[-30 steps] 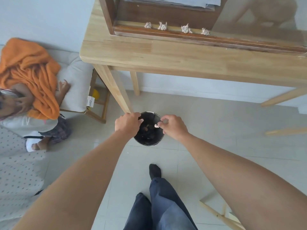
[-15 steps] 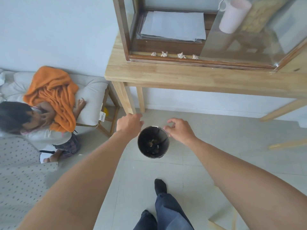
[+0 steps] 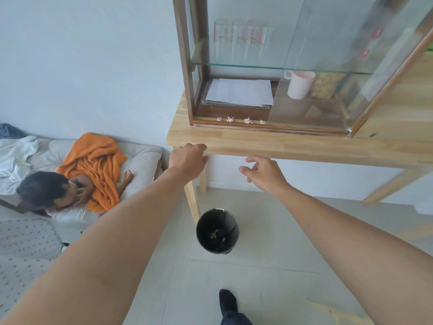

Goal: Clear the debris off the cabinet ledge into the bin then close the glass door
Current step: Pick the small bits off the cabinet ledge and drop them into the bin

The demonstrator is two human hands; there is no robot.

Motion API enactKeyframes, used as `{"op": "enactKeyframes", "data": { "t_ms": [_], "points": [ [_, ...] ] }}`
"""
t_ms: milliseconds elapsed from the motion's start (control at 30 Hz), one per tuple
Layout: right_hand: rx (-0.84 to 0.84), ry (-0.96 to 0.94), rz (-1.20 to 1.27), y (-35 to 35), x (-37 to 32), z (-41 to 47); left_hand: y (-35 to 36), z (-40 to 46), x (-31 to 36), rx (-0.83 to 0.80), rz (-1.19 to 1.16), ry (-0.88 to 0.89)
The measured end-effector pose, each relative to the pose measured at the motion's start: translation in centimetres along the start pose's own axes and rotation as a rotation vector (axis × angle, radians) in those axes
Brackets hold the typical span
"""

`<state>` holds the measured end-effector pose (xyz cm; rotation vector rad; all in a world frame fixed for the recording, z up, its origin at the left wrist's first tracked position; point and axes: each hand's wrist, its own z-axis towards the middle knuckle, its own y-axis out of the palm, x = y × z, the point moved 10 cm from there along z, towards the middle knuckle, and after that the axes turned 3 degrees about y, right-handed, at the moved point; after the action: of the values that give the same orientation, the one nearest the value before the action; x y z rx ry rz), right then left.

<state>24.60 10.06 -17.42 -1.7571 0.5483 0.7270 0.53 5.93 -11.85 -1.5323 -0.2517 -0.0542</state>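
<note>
Reaching both empty hands, left (image 3: 187,160) loosely curled and right (image 3: 262,170) spread, toward four crumpled white paper scraps (image 3: 241,120) sitting on the dark wooden cabinet ledge (image 3: 293,129), round black bin (image 3: 218,229) waiting below

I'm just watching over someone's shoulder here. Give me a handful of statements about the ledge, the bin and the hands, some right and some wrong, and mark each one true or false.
1. Four crumpled scraps lie on the cabinet ledge. True.
2. The bin stands on the wooden table. False: it stands on the floor, beside the table leg.
3. The right hand holds a scrap. False: its fingers are spread and hold nothing.
4. The glass door is open. True.
5. The bin is empty. False: some debris lies at its bottom.
6. The left hand is near the table edge. True.
</note>
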Motion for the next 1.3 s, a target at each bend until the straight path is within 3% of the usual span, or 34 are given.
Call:
{"op": "enactKeyframes", "data": {
  "t_ms": [300, 700, 1300],
  "points": [
    [0.071, -0.082, 0.041, -4.3, -5.1, 6.4, -4.6, 6.7, 1.4, 0.102, 0.022, 0.016],
    [0.05, -0.14, 0.009, -2.0, -9.2, 15.3, -1.4, 15.1, 1.9, 0.087, 0.044, -0.01],
    [0.146, -0.152, 0.009, -2.6, -8.7, 13.7, -1.8, 13.1, 1.9, 0.156, -0.056, 0.019]
  ]
}}
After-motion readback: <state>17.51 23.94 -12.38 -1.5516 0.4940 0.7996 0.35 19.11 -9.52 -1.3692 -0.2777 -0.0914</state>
